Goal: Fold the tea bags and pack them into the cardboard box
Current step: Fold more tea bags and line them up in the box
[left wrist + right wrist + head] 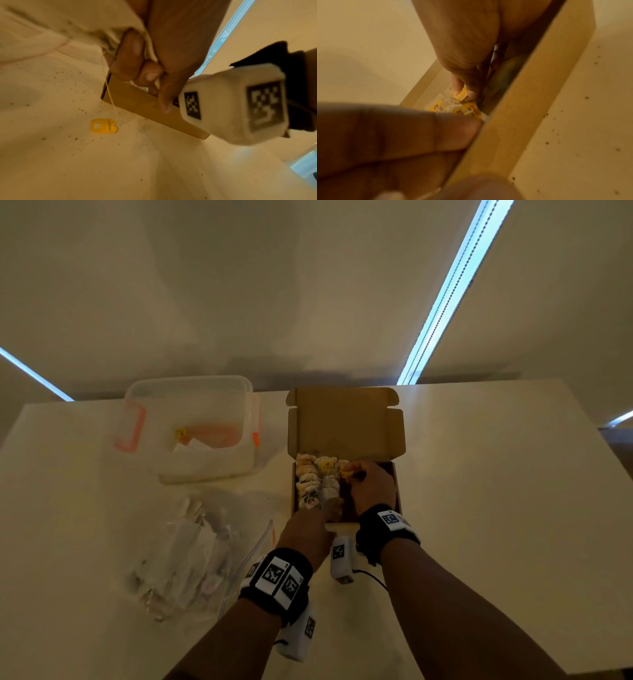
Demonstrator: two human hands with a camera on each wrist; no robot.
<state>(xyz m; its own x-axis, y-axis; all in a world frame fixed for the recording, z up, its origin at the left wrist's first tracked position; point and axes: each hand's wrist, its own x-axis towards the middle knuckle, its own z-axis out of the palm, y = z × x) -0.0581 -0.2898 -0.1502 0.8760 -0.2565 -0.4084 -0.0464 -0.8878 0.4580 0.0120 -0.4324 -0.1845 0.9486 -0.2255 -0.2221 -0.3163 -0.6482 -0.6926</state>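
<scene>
The open cardboard box (346, 419) stands mid-table with its lid raised, and folded tea bags (310, 484) fill its left side in rows. My right hand (352, 472) reaches into the far part of the box and pinches a yellow tag (460, 94) between thumb and finger. My left hand (330, 508) is at the box's near wall (145, 106), fingers (128, 60) curled on a tea bag there and the thumb against the wall's outside. From that hand a string drops to a second yellow tag (103, 125) lying on the table outside the box.
A clear plastic container (191, 433) with orange clips sits left of the box, holding a tea bag. A clear plastic bag (191, 553) of loose tea bags lies in front of it. Bare white table (479, 508) stretches to the right.
</scene>
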